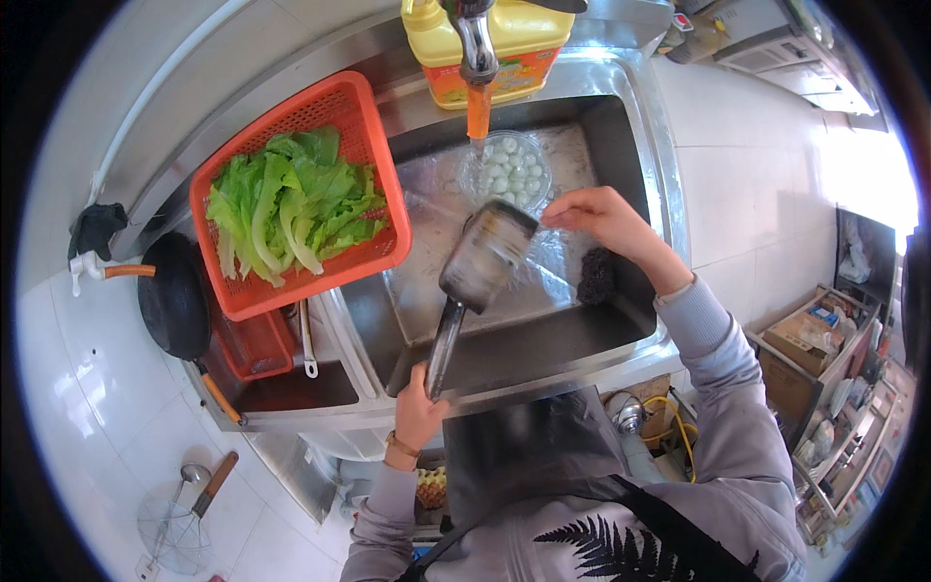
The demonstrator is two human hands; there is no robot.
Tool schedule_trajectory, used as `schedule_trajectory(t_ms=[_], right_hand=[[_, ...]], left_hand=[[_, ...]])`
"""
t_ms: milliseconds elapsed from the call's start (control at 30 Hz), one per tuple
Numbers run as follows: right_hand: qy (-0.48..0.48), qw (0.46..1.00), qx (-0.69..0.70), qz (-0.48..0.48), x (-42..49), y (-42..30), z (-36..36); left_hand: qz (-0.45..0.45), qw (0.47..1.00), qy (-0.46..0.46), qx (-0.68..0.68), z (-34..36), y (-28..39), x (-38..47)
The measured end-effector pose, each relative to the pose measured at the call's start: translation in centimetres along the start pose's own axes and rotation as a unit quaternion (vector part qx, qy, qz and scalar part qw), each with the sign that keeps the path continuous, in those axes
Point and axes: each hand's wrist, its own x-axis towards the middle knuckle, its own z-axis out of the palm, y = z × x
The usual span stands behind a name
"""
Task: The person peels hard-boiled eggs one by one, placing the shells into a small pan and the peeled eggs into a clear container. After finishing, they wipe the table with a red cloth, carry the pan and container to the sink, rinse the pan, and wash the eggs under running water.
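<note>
My left hand (420, 411) grips the black handle of a small rectangular pan (489, 254), which is tilted and blurred over the sink. Beside the pan's far right corner is my right hand (600, 218), fingers bent together; whether it touches the rim or holds anything I cannot tell. Water runs from the faucet (478, 109) with an orange nozzle. Under it, on the sink floor, stands a clear round bowl (544, 156) of small pale peeled eggs (513, 171). A dark scouring pad (596, 275) lies at the right of the basin.
An orange plastic basket (396, 218) of lettuce leaves (291, 204) rests over the sink's left part. A yellow jug (436, 36) stands behind the basin. At the left are a black wok (174, 298) and a smaller red basket (251, 342). The steel sink rim (662, 174) runs around the basin.
</note>
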Motion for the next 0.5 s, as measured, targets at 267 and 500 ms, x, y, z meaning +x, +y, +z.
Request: schedule_trajectory(t_ms=[267, 500], right_hand=[[0.258, 0.924, -0.090, -0.269, 0.8, -7.9, 0.5], [0.237, 0.819, -0.474, -0.221, -1.0, -25.2, 4.5]], left_hand=[[0.089, 0.924, 0.106, 0.357, -3.1, -3.3, -5.9], [0.066, 0.880, 0.242, 0.404, -3.9, -5.5, -15.9]])
